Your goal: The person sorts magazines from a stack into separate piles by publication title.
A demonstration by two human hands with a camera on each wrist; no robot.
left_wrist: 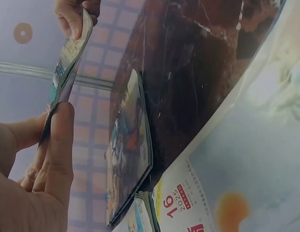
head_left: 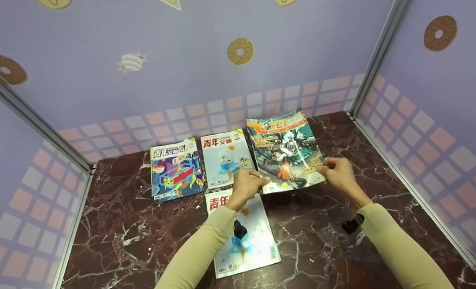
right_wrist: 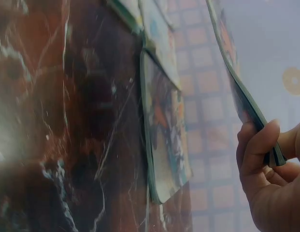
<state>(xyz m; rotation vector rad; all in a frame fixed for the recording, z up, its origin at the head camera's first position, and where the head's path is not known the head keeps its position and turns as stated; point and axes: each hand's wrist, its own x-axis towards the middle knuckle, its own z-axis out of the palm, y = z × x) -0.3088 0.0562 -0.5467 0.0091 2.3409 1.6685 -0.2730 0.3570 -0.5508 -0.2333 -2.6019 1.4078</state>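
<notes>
A magazine [head_left: 288,150] with a colourful cartoon cover and orange title is held above the table between both hands. My left hand [head_left: 248,184] pinches its lower left corner, thumb on the cover. The right hand [head_left: 340,176] pinches the lower right edge. Both wrist views show it raised and slightly bent, apart from another cartoon-covered magazine [right_wrist: 164,130] lying flat on the table. In the head view the held magazine hides that one. Beneath my left forearm lies a pale magazine [head_left: 252,241], partly covered by the sleeve.
To the left lie a pale magazine [head_left: 225,154] with a red title and a blue-purple magazine [head_left: 177,174]. The dark red marble table [head_left: 141,237] meets a lilac back wall [head_left: 181,80] and side panels with metal edge strips [head_left: 412,176].
</notes>
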